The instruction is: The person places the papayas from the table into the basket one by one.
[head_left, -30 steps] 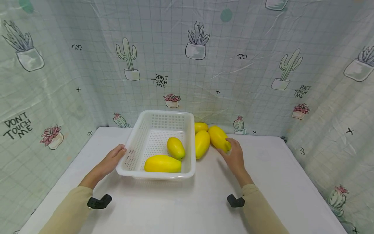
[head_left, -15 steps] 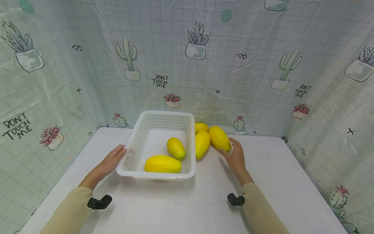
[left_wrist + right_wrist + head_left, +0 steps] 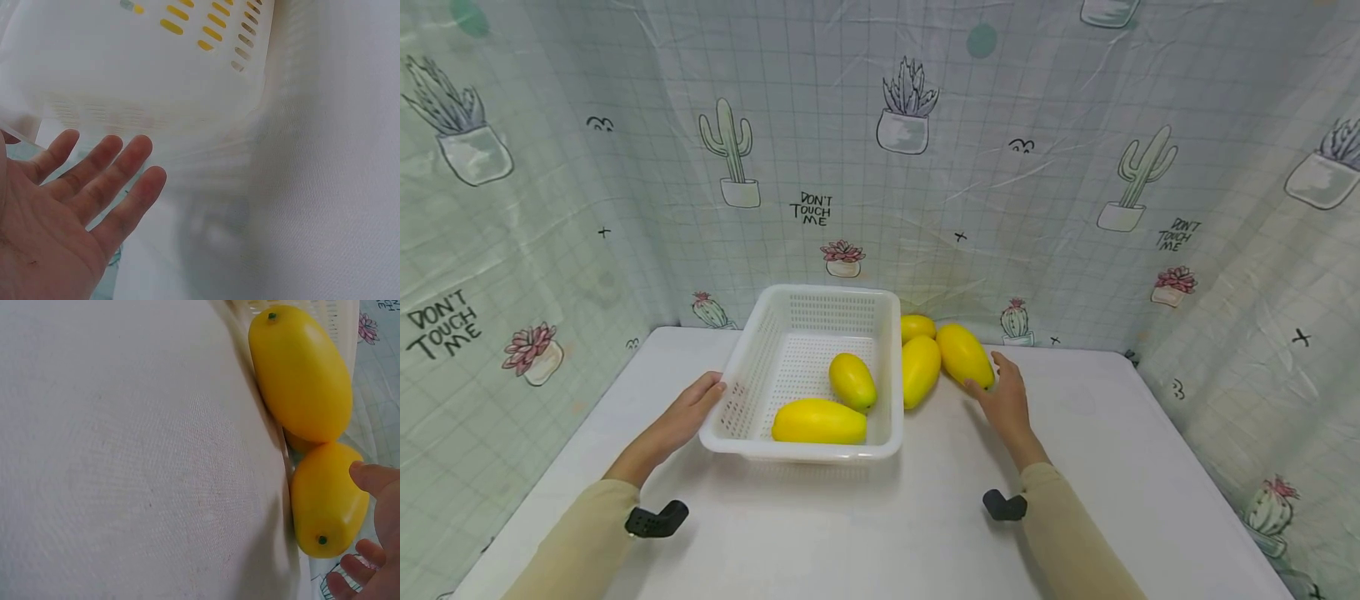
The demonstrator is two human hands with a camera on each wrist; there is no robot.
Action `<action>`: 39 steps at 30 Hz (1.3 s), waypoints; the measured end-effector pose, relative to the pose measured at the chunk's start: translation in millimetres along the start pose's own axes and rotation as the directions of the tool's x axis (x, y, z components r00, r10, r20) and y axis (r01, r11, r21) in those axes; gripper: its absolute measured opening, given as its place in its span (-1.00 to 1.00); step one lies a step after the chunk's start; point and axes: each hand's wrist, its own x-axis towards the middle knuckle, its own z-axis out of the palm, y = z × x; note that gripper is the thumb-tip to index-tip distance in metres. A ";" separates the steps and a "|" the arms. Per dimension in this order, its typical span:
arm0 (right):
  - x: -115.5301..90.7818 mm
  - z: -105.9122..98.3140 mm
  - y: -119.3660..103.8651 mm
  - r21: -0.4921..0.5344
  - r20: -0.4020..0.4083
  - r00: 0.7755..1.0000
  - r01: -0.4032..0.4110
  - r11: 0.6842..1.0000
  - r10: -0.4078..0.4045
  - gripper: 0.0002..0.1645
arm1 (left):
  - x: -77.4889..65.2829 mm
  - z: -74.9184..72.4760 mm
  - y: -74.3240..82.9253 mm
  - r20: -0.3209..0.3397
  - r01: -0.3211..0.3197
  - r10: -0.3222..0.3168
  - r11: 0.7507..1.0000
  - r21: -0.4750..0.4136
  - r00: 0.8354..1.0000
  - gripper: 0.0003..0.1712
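A white plastic basket (image 3: 808, 451) stands left of the middle of the table, with a long yellow mango (image 3: 818, 421) and a smaller one (image 3: 852, 382) inside. My left hand (image 3: 681, 412) rests at its left rim; the left wrist view shows the fingers (image 3: 115, 215) spread and nearly straight beside the outer wall. My right hand (image 3: 1006, 408) is by the front end of the rightmost yellow mango (image 3: 964, 357), thumb at one side and the other fingers loosely bent. That mango (image 3: 328, 500) sits on the table, its green stem dot toward the hand.
Between basket and right hand lies another yellow mango (image 3: 920, 372), with one more (image 3: 917, 327) behind it near the curtain. The curtain (image 3: 955, 192), printed with cacti, hangs along the back and sides of the white table (image 3: 910, 525).
My right hand has loosened from the rightmost mango, its fingers drawing slightly right and off the fruit's end. The left hand and basket stay put.
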 end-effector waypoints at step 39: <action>15.3 16.2 13.2 0.059 0.064 0.993 -0.098 0.993 0.094 -0.11 | 0.3 1.9 -2.0 -0.016 0.000 0.000 1.000 0.011 1.000 -0.48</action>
